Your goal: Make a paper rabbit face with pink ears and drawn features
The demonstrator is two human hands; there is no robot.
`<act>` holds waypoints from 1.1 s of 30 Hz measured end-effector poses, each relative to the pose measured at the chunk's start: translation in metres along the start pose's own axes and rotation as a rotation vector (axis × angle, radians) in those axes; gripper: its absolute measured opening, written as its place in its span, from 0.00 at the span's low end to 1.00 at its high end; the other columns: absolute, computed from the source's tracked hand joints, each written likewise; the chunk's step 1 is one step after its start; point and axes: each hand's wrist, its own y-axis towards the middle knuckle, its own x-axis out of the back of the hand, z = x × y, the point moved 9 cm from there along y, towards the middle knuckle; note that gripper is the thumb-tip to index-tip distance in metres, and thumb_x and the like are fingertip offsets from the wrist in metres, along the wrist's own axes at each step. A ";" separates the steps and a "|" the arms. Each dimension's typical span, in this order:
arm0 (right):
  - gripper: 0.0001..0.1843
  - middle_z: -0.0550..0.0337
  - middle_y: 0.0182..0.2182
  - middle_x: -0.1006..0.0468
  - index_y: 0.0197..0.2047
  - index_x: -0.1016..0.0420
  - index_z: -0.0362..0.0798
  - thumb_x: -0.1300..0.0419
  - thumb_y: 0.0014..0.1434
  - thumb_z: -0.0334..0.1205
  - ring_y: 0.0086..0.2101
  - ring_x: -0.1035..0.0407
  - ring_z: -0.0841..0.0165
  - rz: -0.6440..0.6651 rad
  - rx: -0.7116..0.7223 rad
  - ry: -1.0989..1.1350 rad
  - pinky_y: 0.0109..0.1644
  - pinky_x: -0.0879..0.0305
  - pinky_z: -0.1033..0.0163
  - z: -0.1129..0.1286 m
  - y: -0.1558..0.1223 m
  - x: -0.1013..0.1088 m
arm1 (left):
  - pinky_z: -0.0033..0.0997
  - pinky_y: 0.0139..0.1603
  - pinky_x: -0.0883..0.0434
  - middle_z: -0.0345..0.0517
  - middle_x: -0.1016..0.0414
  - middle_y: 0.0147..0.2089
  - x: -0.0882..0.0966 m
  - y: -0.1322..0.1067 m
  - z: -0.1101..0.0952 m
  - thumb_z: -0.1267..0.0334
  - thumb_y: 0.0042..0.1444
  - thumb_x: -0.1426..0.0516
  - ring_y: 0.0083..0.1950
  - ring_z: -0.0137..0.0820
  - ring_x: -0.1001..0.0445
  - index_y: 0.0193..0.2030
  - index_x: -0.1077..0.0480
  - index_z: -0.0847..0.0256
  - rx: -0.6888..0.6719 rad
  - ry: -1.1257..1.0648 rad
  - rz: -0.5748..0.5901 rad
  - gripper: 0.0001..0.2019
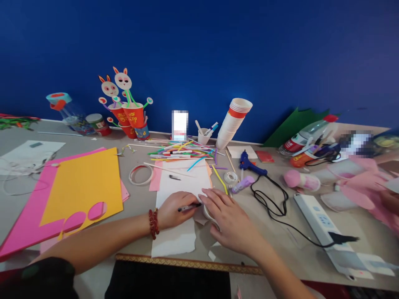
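Note:
My left hand, with a red bead bracelet at the wrist, is closed around a dark pen whose tip points right. My right hand lies on a round white object, fingers pressed over it, so most of it is hidden. Both hands rest on a white sheet of paper lying on the grey table. The pen tip meets the edge of the round object.
Yellow card on pink foam lies to the left. Coloured straws, stacked paper cups and bunny cup crafts stand behind. A blue glue gun, its black cord and a white power strip lie to the right.

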 end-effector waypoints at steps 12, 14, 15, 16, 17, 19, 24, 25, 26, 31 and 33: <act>0.36 0.49 0.66 0.39 0.66 0.39 0.46 0.45 0.52 0.30 0.64 0.47 0.53 -0.028 0.020 -0.005 0.65 0.44 0.45 0.001 0.001 0.002 | 0.33 0.45 0.31 0.50 0.24 0.41 0.004 0.000 -0.013 0.67 0.64 0.47 0.43 0.35 0.27 0.48 0.31 0.62 -0.117 -0.120 0.041 0.08; 0.36 0.49 0.66 0.39 0.66 0.39 0.46 0.45 0.52 0.31 0.64 0.47 0.53 -0.029 0.020 -0.001 0.65 0.45 0.45 0.001 0.001 0.002 | 0.33 0.46 0.31 0.50 0.24 0.41 0.007 -0.001 -0.017 0.67 0.64 0.48 0.43 0.35 0.27 0.48 0.31 0.62 -0.134 -0.108 0.044 0.08; 0.36 0.49 0.66 0.39 0.66 0.39 0.46 0.45 0.52 0.31 0.64 0.47 0.53 -0.027 0.019 0.001 0.65 0.45 0.45 0.001 0.001 0.002 | 0.33 0.45 0.31 0.50 0.24 0.41 0.008 -0.002 -0.018 0.66 0.64 0.48 0.43 0.35 0.27 0.48 0.31 0.62 -0.138 -0.099 0.044 0.08; 0.36 0.49 0.66 0.39 0.66 0.39 0.46 0.45 0.52 0.31 0.64 0.47 0.54 -0.024 0.017 0.002 0.65 0.45 0.45 0.001 0.001 0.002 | 0.33 0.45 0.31 0.50 0.24 0.41 0.009 -0.003 -0.019 0.66 0.64 0.48 0.43 0.35 0.27 0.48 0.31 0.62 -0.138 -0.090 0.044 0.08; 0.36 0.49 0.66 0.39 0.66 0.39 0.45 0.45 0.52 0.31 0.64 0.48 0.54 -0.020 0.015 0.002 0.66 0.46 0.45 0.001 0.001 0.002 | 0.33 0.45 0.31 0.50 0.24 0.41 0.010 -0.004 -0.020 0.66 0.64 0.48 0.42 0.35 0.27 0.47 0.31 0.61 -0.137 -0.080 0.046 0.08; 0.37 0.49 0.66 0.39 0.67 0.40 0.45 0.45 0.53 0.31 0.64 0.48 0.54 -0.013 0.012 0.003 0.66 0.46 0.45 0.001 0.001 0.001 | 0.33 0.44 0.31 0.50 0.24 0.41 0.010 -0.007 -0.024 0.66 0.64 0.48 0.42 0.35 0.27 0.47 0.31 0.61 -0.141 -0.059 0.057 0.07; 0.37 0.49 0.66 0.39 0.67 0.40 0.45 0.44 0.52 0.31 0.64 0.48 0.53 -0.010 0.009 0.007 0.66 0.47 0.45 0.001 0.000 0.001 | 0.34 0.45 0.31 0.51 0.24 0.40 0.005 -0.012 -0.037 0.67 0.64 0.49 0.43 0.36 0.27 0.45 0.32 0.62 -0.193 -0.008 0.079 0.07; 0.37 0.49 0.66 0.39 0.67 0.40 0.45 0.44 0.52 0.31 0.64 0.48 0.53 -0.009 0.009 0.006 0.66 0.47 0.45 0.001 0.000 0.001 | 0.34 0.45 0.30 0.51 0.24 0.40 0.004 -0.013 -0.039 0.67 0.64 0.50 0.43 0.36 0.27 0.45 0.32 0.62 -0.201 -0.003 0.082 0.07; 0.37 0.50 0.66 0.39 0.67 0.40 0.45 0.44 0.52 0.31 0.64 0.48 0.53 -0.007 0.010 0.005 0.67 0.47 0.45 0.001 0.000 0.001 | 0.34 0.45 0.30 0.52 0.24 0.40 0.002 -0.014 -0.040 0.67 0.64 0.50 0.43 0.36 0.27 0.45 0.32 0.62 -0.206 0.000 0.085 0.07; 0.38 0.50 0.66 0.39 0.67 0.40 0.45 0.44 0.52 0.31 0.64 0.48 0.53 -0.014 0.006 -0.002 0.66 0.46 0.45 0.001 0.000 0.002 | 0.35 0.47 0.30 0.52 0.24 0.41 0.001 -0.018 -0.043 0.68 0.64 0.50 0.44 0.36 0.27 0.46 0.32 0.62 -0.226 0.006 0.086 0.08; 0.37 0.50 0.66 0.39 0.67 0.40 0.45 0.44 0.52 0.32 0.64 0.47 0.53 -0.018 0.001 -0.004 0.65 0.45 0.45 0.001 0.000 0.002 | 0.34 0.46 0.30 0.50 0.24 0.41 0.010 -0.016 -0.037 0.67 0.64 0.49 0.43 0.35 0.27 0.46 0.32 0.61 -0.169 -0.005 0.039 0.07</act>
